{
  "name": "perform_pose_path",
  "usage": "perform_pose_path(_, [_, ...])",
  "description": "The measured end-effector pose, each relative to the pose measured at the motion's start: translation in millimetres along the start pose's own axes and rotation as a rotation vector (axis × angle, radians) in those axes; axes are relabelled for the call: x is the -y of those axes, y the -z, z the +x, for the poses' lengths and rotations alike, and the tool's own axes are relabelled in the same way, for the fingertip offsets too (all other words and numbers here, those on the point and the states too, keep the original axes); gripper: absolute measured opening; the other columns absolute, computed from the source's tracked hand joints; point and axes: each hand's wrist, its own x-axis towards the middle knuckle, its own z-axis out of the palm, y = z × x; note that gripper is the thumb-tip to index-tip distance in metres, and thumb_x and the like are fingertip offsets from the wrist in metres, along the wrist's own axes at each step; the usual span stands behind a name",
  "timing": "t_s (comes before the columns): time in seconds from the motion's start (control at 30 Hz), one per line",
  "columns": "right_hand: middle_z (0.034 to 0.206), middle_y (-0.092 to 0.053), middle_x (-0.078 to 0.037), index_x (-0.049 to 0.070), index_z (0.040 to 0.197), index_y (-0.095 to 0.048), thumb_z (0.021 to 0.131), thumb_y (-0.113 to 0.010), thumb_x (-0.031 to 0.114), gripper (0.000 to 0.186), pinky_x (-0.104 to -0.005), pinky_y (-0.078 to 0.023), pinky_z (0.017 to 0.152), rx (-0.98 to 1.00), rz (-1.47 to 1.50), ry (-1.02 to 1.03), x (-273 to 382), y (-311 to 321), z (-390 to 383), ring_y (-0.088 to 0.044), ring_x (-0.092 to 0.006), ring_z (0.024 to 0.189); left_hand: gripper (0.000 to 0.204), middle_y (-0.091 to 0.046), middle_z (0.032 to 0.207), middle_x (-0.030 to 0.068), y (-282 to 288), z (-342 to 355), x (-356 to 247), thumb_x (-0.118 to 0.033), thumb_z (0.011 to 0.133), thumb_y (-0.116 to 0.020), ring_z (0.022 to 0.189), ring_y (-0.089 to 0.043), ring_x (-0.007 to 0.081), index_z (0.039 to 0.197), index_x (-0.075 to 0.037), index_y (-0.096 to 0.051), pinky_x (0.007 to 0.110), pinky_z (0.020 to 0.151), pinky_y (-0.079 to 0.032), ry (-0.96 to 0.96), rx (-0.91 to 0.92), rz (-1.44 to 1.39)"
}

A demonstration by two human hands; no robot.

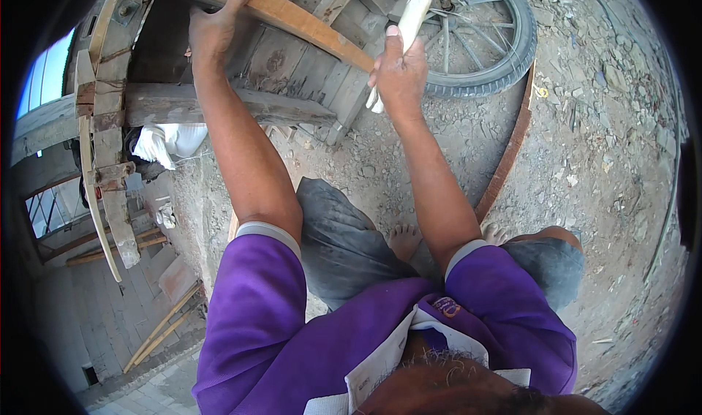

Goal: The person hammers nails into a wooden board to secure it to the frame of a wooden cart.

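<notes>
My left hand (213,36) grips an orange-brown wooden plank (311,24) at the upper left. The thumb lies over the plank's face, and the other fingers are largely hidden beside or below it. My right hand (402,75) is wrapped round a cream-white, stick-shaped piece (415,11), held at a slant. Its upper end points toward the wheel, and a pale lower end shows below my fingers. Whether it is a tool's handle I cannot tell. The plank's right end comes close to my right hand.
A spoked wheel with a black tyre (521,64) stands at the upper right, with a rusty strip (504,159) below it. Grey timber beams (234,106) frame the left. A white sack (179,138) lies beneath. Rubble-strewn ground (607,159) spreads right, and my bare feet (404,239) are below.
</notes>
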Motion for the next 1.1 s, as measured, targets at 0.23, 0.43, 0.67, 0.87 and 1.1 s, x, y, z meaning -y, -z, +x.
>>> perform_pose_path(0.23, [0.065, -0.054, -0.007, 0.000, 0.103, -0.051, 0.104, -0.053, 0.037, 0.036, -0.0350, -0.045, 0.040, -0.022, -0.516, 0.137, -113, -8, 34, -0.054, -0.0164, 0.042, 0.100, -0.063, 0.127, 0.0232, -19, 22, 28, -0.056, 0.068, -0.086, 0.120, -0.060, 0.0298, 0.132, 0.013, -0.052, 0.035, 0.106, -0.041, -0.067, -0.017, 0.101])
perform_pose_path(0.43, [0.064, -0.052, -0.006, 0.004, 0.101, -0.047, 0.105, -0.049, 0.039, 0.036, -0.0312, -0.044, 0.040, -0.240, 0.384, 0.191, 31, 16, -1, -0.052, -0.0171, 0.042, 0.083, -0.062, 0.128, 0.0188, 2, -12, -33, -0.038, 0.077, -0.081, 0.121, -0.057, 0.0291, 0.138, 0.007, -0.047, 0.036, 0.105, -0.042, -0.081, -0.004, -0.039])
perform_pose_path(0.67, [0.063, -0.051, -0.007, -0.002, 0.109, -0.049, 0.104, -0.053, 0.040, 0.042, -0.0338, -0.045, 0.041, 0.141, -0.100, -0.209, -53, 4, 19, -0.051, -0.0177, 0.042, 0.098, -0.062, 0.129, 0.0234, -13, 5, 9, -0.053, 0.069, -0.086, 0.122, -0.059, 0.0295, 0.131, 0.014, -0.052, 0.036, 0.107, -0.040, -0.056, -0.006, 0.021])
perform_pose_path(0.87, [0.071, -0.061, -0.016, -0.007, 0.105, -0.052, 0.099, -0.060, 0.034, 0.042, -0.0384, -0.051, 0.048, -0.135, -0.606, 0.103, -94, 55, 26, -0.064, -0.0235, 0.051, 0.098, -0.062, 0.128, 0.0242, -8, 9, 1, -0.054, 0.068, -0.086, 0.122, -0.059, 0.0304, 0.131, 0.014, -0.051, 0.036, 0.108, -0.040, -0.061, 0.023, -0.004])
perform_pose_path(1.1, [0.075, -0.061, -0.011, -0.002, 0.129, -0.048, 0.101, -0.059, 0.031, 0.045, -0.0351, -0.052, 0.045, -0.101, -0.196, 0.084, -78, 52, -3, -0.061, -0.0195, 0.051, 0.087, -0.060, 0.133, 0.0210, -7, -15, -36, -0.038, 0.077, -0.082, 0.124, -0.056, 0.0308, 0.141, 0.008, -0.044, 0.036, 0.106, -0.042, -0.021, -0.045, -0.124])
